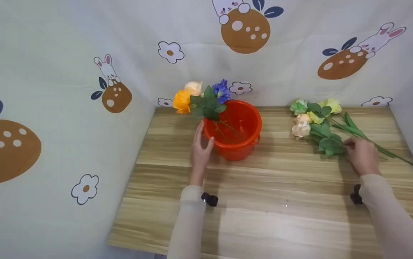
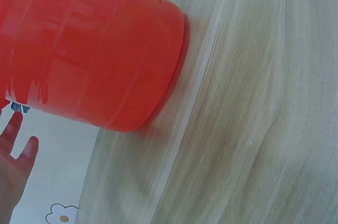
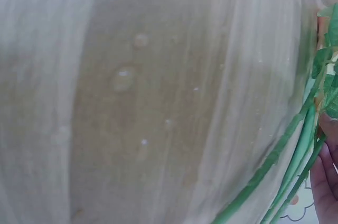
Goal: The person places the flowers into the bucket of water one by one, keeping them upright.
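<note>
Nearest the camera, pale sleeves [image 1: 188, 223] with black wrist gear [image 1: 212, 199]. Then, from the left: left hand [image 1: 201, 153], fingers straight and thumb spread, just beside the red bucket [image 1: 235, 153], perhaps to steady it; contact impossible to tell. Stems down inside the bucket, heads above its left rim: orange, cream and violet flowers [image 1: 210, 99], apparently propped by that rim. Well apart to the right, loose flowers [image 1: 302, 127] lying on the table [image 1: 271, 187], heads bucketward, probably for easy reach. Beside them, right hand [image 1: 364, 154], pinching a leafy stem [image 1: 332, 144] below the leaves, likely to spare the bloom. Underneath, streaked wood grain, glossy in front. Around, pale, creased walls [image 1: 66, 144] printed with rabbits [image 1: 110, 73], brown fruit [image 1: 245, 41] and daisies [image 1: 85, 189].
</note>
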`<state>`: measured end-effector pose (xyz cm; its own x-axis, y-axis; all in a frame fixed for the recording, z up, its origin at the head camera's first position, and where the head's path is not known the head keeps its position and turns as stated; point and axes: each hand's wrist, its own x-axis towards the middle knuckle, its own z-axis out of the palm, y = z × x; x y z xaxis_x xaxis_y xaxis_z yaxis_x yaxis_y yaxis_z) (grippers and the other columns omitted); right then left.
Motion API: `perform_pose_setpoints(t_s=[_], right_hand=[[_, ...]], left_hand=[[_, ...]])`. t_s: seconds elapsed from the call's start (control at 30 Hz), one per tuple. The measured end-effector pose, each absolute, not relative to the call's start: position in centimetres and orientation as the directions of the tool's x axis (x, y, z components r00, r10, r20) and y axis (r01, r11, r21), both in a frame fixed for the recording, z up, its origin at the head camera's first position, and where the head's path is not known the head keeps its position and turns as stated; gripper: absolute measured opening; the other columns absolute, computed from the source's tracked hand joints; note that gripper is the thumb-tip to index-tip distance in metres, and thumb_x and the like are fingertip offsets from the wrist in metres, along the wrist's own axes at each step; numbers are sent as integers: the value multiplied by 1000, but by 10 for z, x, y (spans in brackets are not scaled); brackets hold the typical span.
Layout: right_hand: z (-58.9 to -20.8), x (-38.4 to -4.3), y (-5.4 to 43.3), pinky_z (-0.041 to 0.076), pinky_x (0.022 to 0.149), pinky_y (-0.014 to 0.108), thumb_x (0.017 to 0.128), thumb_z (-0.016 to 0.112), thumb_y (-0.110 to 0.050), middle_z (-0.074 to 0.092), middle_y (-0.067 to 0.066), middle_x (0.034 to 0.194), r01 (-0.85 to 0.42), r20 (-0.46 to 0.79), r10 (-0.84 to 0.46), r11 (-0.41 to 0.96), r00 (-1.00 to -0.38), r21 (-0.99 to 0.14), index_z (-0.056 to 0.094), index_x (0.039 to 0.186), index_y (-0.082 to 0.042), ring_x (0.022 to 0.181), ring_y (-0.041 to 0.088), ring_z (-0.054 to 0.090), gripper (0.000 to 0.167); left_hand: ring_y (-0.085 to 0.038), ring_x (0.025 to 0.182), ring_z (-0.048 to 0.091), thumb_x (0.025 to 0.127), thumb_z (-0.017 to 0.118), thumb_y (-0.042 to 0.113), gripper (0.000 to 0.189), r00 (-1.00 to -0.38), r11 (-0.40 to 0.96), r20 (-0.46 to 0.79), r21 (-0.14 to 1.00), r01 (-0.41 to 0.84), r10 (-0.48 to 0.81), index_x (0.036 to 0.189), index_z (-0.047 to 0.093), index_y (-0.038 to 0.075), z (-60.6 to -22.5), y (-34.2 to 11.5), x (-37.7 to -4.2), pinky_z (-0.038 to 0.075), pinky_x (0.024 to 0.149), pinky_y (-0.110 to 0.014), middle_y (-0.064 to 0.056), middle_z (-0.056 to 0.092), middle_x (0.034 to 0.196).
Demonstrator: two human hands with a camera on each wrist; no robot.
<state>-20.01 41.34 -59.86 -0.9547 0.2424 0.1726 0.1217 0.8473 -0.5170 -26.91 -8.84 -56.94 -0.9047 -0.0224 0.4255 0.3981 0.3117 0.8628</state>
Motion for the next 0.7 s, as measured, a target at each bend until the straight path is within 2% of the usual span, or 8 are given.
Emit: perform_pose_setpoints(t_s=[0.13, 0.37, 0.7], right_hand=[[-595, -201, 414, 49, 75, 57, 92, 58, 1, 70, 29, 100, 100, 200, 232, 852, -952, -513, 71, 101, 4, 93, 47, 65, 16], [-586, -202, 412, 49, 78, 56, 92, 58, 3, 70, 29, 100, 97, 201, 233, 847, -951, -523, 71, 102, 5, 93, 45, 65, 17], [-579, -201, 408, 51, 79, 56, 94, 60, 1, 71, 29, 101, 76, 252, 247, 838, -936, -541, 71, 103, 6, 93, 44, 67, 15]], left_hand=[[-40, 146, 34, 93, 60, 2, 60, -903, 264, 429, 873, 411, -13, 147, 38, -10, -552, -86, -260, 31, 121, -51, -26, 37, 156], [-25, 149, 34, 95, 61, 12, 63, -923, 299, 384, 884, 360, -22, 153, 38, 7, -569, -88, -269, 30, 124, -42, -8, 37, 161], [-25, 149, 34, 94, 62, 8, 64, -922, 291, 387, 884, 366, -18, 153, 38, 8, -574, -90, -272, 29, 124, -43, -8, 37, 161]])
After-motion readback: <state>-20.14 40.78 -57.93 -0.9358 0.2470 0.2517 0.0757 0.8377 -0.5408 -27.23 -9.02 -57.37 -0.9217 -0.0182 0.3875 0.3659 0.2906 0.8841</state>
